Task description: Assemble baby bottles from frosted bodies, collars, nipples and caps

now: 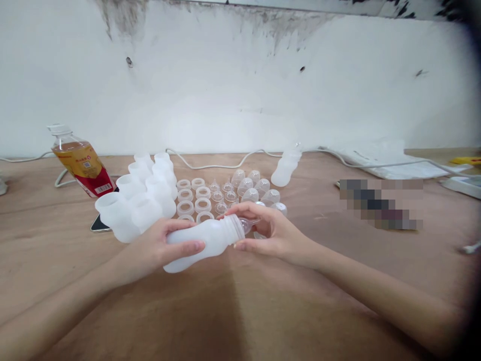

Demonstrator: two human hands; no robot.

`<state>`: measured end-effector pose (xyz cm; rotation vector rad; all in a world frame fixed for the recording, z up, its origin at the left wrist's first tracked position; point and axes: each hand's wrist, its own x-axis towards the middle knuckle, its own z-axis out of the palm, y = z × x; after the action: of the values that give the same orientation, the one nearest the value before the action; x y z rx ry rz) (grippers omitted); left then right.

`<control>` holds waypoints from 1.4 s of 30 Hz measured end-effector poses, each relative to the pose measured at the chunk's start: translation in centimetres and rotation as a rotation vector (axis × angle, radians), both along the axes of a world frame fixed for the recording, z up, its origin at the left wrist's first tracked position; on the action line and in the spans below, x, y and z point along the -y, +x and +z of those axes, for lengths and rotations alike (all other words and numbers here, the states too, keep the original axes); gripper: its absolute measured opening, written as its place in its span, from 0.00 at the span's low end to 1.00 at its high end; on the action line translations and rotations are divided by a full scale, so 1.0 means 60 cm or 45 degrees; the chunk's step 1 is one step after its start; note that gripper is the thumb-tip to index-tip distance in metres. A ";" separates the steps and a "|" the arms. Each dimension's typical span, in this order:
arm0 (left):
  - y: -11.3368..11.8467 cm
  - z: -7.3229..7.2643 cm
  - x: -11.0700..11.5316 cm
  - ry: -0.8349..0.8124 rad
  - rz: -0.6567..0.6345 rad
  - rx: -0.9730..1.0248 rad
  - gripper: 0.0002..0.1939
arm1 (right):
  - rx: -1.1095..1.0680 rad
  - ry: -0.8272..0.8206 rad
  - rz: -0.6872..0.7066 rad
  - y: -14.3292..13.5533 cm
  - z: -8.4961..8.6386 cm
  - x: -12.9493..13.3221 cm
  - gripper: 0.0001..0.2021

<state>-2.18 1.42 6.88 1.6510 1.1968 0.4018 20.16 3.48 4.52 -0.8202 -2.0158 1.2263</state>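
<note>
Got my left hand clamped round a white bottle, mid-frame. My right hand's closed on its neck, clear nipple at the mouth.

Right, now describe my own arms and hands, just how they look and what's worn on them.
Both forearms are bare, with no sleeve, watch or bracelet showing. The left hand and right hand are ungloved, and the visible fingers are slim, with no rings to be seen. I can make out no markings.
</note>
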 end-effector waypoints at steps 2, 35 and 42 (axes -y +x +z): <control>0.004 0.006 0.006 0.174 -0.003 -0.128 0.17 | 0.034 -0.021 -0.008 -0.001 0.002 0.001 0.18; -0.005 -0.040 0.014 1.628 -0.138 -0.477 0.19 | -0.133 -0.578 0.122 -0.005 0.003 0.004 0.15; 0.000 -0.041 0.018 1.481 -0.087 -0.377 0.25 | -0.140 -0.531 -0.001 0.000 0.008 -0.002 0.17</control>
<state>-2.17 0.35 4.41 2.8052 1.1675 0.9463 20.13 3.58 4.99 -0.9217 -1.6945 1.6844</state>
